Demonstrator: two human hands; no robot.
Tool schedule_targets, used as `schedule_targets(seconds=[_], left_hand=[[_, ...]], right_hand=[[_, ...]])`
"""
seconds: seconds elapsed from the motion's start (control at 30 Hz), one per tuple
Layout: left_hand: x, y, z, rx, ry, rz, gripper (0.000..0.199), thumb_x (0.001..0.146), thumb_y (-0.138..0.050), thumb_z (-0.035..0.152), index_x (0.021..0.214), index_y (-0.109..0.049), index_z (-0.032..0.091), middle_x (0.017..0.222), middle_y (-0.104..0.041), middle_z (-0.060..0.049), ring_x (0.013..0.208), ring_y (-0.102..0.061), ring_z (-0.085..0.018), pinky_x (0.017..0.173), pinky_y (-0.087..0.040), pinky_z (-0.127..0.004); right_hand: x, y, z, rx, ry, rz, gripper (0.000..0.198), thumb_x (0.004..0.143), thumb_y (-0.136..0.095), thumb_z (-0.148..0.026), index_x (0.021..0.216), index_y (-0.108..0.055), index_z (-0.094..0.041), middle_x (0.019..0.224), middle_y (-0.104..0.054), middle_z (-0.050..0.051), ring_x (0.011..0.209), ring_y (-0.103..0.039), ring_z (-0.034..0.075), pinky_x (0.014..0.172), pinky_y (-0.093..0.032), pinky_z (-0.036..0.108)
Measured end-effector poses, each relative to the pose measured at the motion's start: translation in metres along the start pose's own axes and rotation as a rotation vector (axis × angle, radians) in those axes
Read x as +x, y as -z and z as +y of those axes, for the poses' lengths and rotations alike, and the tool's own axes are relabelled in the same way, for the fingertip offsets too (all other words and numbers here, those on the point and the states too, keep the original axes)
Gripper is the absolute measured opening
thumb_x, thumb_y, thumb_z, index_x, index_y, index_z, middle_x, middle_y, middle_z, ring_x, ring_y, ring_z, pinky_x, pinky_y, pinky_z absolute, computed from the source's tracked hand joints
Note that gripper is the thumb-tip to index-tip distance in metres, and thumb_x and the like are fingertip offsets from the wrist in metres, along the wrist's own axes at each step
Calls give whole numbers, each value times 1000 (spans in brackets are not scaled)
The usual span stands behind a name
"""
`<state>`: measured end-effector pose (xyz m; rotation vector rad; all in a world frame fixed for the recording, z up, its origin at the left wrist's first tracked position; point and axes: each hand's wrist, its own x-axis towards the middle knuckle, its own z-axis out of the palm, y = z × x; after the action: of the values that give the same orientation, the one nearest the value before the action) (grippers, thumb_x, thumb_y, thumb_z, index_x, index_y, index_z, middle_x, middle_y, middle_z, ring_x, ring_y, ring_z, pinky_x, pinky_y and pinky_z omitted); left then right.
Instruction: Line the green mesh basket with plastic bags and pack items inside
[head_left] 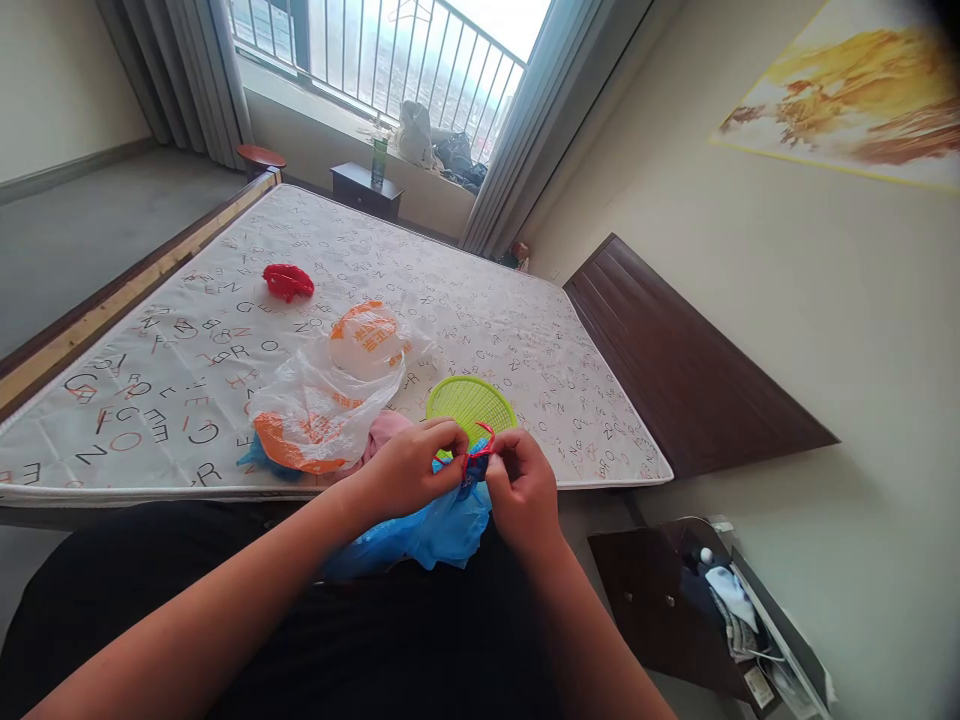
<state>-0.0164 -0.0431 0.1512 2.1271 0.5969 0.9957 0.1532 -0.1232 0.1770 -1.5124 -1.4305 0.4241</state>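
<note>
My left hand [416, 465] is closed in a pinch on a thin red string [486, 436] at the gathered neck of a blue plastic bag [442, 530]. On the other side of the neck, my right hand [525, 490] pinches the same string between thumb and fingers. The bag rests on my lap, and part of it is hidden behind my left hand. Just beyond my hands is a lime-green mesh basket [469, 400]. To the left lies a crumpled white and orange plastic bag [322, 400], with a pink cloth [386, 430] beside it.
All this is on a letter-printed mattress [525, 330]. A small red bundle [288, 282] lies farther back. A dark headboard [697, 370] stands at the right, above a nightstand [660, 600] holding several items. Beyond the bed are a small table [366, 192] and a railed window.
</note>
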Motion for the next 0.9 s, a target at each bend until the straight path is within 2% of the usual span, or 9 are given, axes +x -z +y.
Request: schedule_targets(seconds=[0.1,0.2,0.33,0.43,0.57,0.7,0.8,0.9], left_hand=[[-2,1,1,-29,7,40,4,91,-62,18,94,-62,20,91,-70,-2,85,-64,-16,77,-50,-28],[-2,2,2,-30,-65,50,15,93,-70,28,105,-66,20,98,-72,-5,91,-66,-18,82,-52,-29],[0,1,-2,15,-145,81,7,99,-66,25,99,-70,21,94,-72,-4,88,-67,-16,80,-51,-27],[2,0,-5,45,-138,92,8,100,-61,21,99,-69,20,91,-72,-3,85,-66,-14,79,-51,-26],[3,1,-7,71,-46,16,6,97,-59,18,94,-64,19,88,-69,-1,80,-64,-14,76,-50,-26],[4,-2,-12,120,107,15,7,95,-53,21,93,-59,20,82,-66,0,75,-60,-16,72,-47,-29],[6,-3,-13,123,203,25,11,94,-49,22,86,-55,20,75,-61,0,71,-56,-16,68,-44,-31],[6,1,-11,21,271,61,11,91,-47,19,83,-55,20,75,-61,0,71,-57,-16,67,-44,-30]], right_hand=[[-1,-2,-1,98,-102,-26,3,86,-57,-22,87,-59,-24,83,-62,0,74,-60,16,69,-51,30],[-1,-4,-1,106,-108,-29,3,86,-59,-23,89,-61,-23,85,-64,1,76,-62,17,70,-51,30],[-1,-3,0,165,-149,-29,3,87,-60,-26,89,-61,-23,81,-65,0,72,-62,16,68,-50,30],[0,-2,1,289,-225,-50,5,87,-61,-27,90,-60,-23,72,-64,-3,65,-61,15,64,-49,29],[3,-1,1,539,-373,-95,9,83,-64,-27,86,-58,-22,57,-55,-7,50,-51,11,52,-40,24],[7,-1,-2,785,-537,-121,16,73,-70,-28,81,-57,-21,55,-46,-10,42,-37,6,44,-28,20],[8,-1,-3,846,-586,-106,20,69,-71,-27,84,-58,-21,55,-42,-12,40,-32,4,42,-24,19],[7,-1,-1,826,-579,-97,21,72,-70,-27,88,-59,-21,55,-41,-12,41,-33,5,42,-26,19]])
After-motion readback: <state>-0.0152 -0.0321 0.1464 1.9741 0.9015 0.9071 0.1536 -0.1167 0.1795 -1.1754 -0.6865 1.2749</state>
